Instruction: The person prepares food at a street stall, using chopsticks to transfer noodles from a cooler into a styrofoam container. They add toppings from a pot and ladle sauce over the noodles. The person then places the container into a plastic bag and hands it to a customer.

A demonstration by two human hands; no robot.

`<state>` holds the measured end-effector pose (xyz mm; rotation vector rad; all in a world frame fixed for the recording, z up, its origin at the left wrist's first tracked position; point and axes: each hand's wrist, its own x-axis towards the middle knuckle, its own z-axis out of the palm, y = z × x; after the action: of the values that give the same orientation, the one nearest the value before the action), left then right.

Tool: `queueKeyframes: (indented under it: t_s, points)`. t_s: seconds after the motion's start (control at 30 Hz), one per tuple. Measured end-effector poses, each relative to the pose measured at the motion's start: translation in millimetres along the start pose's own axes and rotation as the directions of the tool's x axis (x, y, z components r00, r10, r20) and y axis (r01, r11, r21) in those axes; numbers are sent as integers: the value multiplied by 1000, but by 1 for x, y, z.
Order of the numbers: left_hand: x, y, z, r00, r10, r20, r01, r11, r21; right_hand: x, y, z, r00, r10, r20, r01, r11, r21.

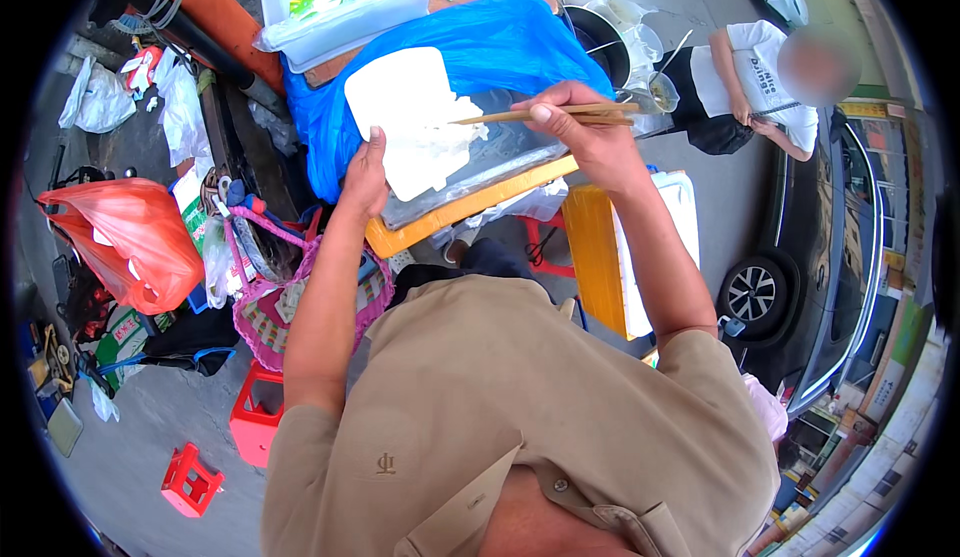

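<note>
My left hand (366,176) grips the near left side of a white takeaway container (397,80), thumb on top, its lid folded back. Soft white food (466,130) spills over the container's right side; glare blurs the line between the two. A pair of wooden chopsticks (510,115) is in my right hand (589,133), tips at the food. Both hands are above a box with a yellow-taped rim (472,208), lined with clear plastic. A blue plastic bag (480,35) drapes over its far and left sides.
Beyond the blue bag stands a white plastic tub (274,1) holding tissue packs. A dark pot (600,39) and a cup with a spoon (663,93) are at the right. A person (750,69) stands near a parked car (802,257). Red stools (191,480) and bags lie left.
</note>
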<state>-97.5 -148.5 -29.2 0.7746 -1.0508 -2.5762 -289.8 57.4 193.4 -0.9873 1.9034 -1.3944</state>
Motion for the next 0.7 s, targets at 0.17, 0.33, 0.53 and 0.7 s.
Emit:
queueKeyframes:
  t_s: [0.17,0.33,0.53,0.7]
  points:
    - [-6,-2,15,989,-14,149,57,955,-292,4,11,24,971,-109,212,155,965,-212]
    - [-9,-5,4,994,-19,111,53,951,-306,-10,3,-14,998,-51,-41,47,995,-84]
    - [-5,-9,21,984,-22,177,73,956,-286,-30,102,-51,875,284,-393,-193,947,256]
    - [-16,-10,42,979,16,204,33,971,-238,-30,174,15,620,781,80,-407,233,883]
